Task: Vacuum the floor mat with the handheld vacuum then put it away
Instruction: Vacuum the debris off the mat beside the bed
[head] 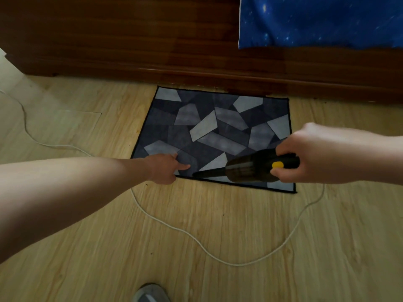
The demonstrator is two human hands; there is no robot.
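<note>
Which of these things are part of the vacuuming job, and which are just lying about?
Job: handheld vacuum, gripped by right hand; floor mat, left hand touching its corner.
Lying about: blue starry cloth; grey slipper; white cord, possibly the vacuum's.

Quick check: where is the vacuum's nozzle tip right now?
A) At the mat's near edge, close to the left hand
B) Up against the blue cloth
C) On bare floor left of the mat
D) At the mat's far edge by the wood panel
A: the vacuum, held by the right hand, points its nozzle along the near edge of the mat, tip just short of the left hand.
</note>
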